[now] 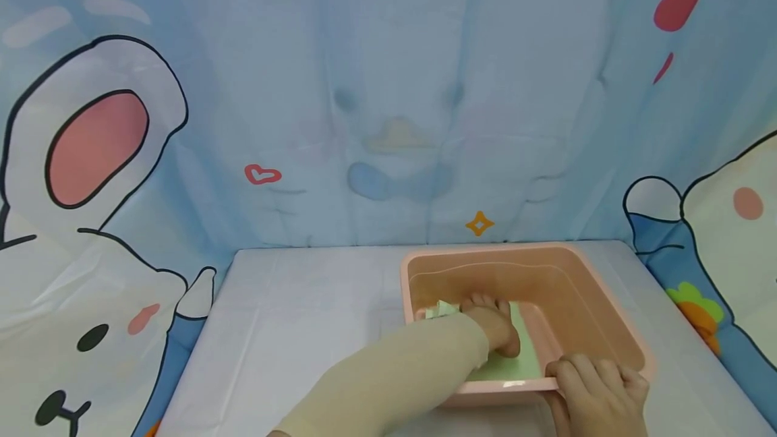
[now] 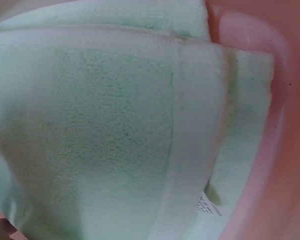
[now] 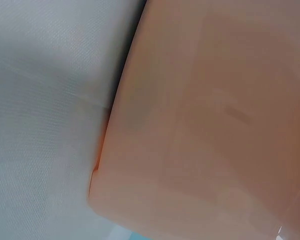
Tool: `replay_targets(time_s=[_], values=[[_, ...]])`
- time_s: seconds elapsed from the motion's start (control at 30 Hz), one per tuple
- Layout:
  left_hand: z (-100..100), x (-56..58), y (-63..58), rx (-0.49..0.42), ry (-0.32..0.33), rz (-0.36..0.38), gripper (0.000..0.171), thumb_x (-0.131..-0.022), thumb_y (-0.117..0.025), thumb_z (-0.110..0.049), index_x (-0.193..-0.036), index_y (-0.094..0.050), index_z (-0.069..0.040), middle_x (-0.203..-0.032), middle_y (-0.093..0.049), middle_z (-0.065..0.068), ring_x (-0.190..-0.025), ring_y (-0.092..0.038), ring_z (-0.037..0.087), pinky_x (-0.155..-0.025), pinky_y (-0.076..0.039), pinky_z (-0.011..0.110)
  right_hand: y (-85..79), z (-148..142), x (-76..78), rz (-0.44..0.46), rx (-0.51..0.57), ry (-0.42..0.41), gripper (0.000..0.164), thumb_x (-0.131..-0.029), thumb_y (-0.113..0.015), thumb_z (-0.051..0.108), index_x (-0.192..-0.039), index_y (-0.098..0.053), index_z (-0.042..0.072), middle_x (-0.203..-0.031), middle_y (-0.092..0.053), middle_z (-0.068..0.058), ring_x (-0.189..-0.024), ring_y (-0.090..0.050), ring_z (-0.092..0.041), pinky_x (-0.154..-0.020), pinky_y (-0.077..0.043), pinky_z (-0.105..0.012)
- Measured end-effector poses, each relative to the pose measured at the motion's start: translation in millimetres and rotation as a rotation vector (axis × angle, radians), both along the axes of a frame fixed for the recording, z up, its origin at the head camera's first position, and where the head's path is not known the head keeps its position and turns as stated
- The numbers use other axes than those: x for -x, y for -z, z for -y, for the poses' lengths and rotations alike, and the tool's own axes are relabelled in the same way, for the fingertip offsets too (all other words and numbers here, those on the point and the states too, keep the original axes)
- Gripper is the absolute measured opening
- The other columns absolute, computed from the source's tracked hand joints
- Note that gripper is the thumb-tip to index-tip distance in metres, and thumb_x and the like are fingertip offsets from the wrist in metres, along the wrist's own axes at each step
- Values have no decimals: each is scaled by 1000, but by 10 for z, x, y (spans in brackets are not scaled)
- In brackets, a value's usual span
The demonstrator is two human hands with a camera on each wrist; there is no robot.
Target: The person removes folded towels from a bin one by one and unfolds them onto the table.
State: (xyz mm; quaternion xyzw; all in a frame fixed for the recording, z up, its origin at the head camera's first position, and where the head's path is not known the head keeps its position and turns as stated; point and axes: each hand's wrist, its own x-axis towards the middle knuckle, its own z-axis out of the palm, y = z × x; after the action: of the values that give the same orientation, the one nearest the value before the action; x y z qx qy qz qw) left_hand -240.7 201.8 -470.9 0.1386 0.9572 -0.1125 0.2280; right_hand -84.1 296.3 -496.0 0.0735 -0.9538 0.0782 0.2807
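A peach-pink plastic basin stands on the table, with a folded pale green towel on its floor. Inside the basin my left hand rests on the towel, its fingers pointing toward the far wall. The left wrist view shows the towel close up, its layers stacked and a small printed label peeping out from a fold. My right hand grips the basin's near rim at the right corner, fingers over the edge. Only the basin's outer wall and tablecloth appear in the right wrist view.
A white cloth covers the table, stretching left of the basin. Behind it hangs a light blue curtain printed with cartoon animals. The basin's raised walls surround the left hand.
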Motion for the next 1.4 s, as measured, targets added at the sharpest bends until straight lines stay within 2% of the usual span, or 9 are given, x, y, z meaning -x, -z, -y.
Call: replay_targets(time_s=[0.4, 0.63, 0.67, 0.8, 0.83, 0.9, 1.0, 1.07, 1.4], values=[[2, 93, 102, -5, 72, 16, 77, -96, -59, -62, -164, -26, -50, -157, -42, -8, -143, -41, 19, -121, -33, 48, -54, 12, -23, -2, 2, 6, 84, -100, -5, 80, -89, -61, 18, -86, -55, 4, -88, -42, -24, -91, -23, -64], [44, 46, -25, 6, 87, -25, 73, -95, -60, -63, -160, -30, -50, -143, -47, -10, -129, -44, 16, -111, -34, 41, -61, -4, -27, -6, -3, -4, 85, -101, -3, 78, -91, -62, 18, -89, -57, 3, -88, -42, -24, -92, -23, -64], [39, 43, -32, 5, 82, -32, 72, -94, -61, -63, -159, -32, -50, -141, -48, -10, -128, -44, 16, -110, -34, 40, -64, -11, -27, -6, -4, -7, 80, -102, -15, 82, -91, -63, 18, -89, -57, 3, -88, -42, -24, -91, -23, -63], [-11, 67, -4, 7, 69, -60, 71, -93, -62, -65, -156, -38, -47, -141, -50, -10, -128, -46, 16, -109, -34, 39, -63, -26, -20, -18, -14, -11, 74, -103, -29, 81, -91, -63, 17, -89, -58, 2, -87, -43, -24, -90, -24, -63], [-22, 71, 3, 4, 64, -71, 68, -92, -63, -65, -154, -41, -45, -140, -51, -10, -128, -46, 16, -109, -35, 39, -68, -29, -20, -19, -14, -12, 62, -101, -47, 76, -91, -63, 17, -89, -58, 1, -87, -44, -25, -90, -24, -63], [-45, 86, 29, 9, 66, -89, 64, -91, -63, -65, -149, -46, -42, -137, -52, -10, -126, -47, 17, -108, -35, 40, -73, -23, -22, -13, -18, -1, 49, -96, -69, 64, -91, -64, 16, -89, -59, 1, -88, -44, -26, -90, -24, -63], [-62, 102, 61, 21, 77, -115, 61, -90, -64, -66, -145, -49, -41, -134, -52, -10, -125, -47, 16, -108, -36, 40, -79, 5, -33, 22, -24, 24, 41, -73, -97, 32, -91, -64, 16, -90, -59, 0, -88, -44, -26, -93, -24, -65], [-47, 91, 40, 37, 96, -130, 62, -91, -64, -66, -146, -48, -42, -135, -51, -10, -125, -47, 16, -109, -36, 39, -80, 35, -39, 45, -25, 39, 48, -61, -102, 18, -91, -65, 16, -90, -59, 0, -89, -44, -26, -95, -24, -66], [23, 50, -74, 90, 248, -285, 56, -96, -59, -66, -145, -42, -45, -147, -45, -12, -131, -44, 14, -112, -37, 39, -42, 59, -35, 39, -11, 46, 49, -59, -103, 17, -90, -66, 15, -90, -60, -1, -91, -45, -28, -93, -23, -65]])
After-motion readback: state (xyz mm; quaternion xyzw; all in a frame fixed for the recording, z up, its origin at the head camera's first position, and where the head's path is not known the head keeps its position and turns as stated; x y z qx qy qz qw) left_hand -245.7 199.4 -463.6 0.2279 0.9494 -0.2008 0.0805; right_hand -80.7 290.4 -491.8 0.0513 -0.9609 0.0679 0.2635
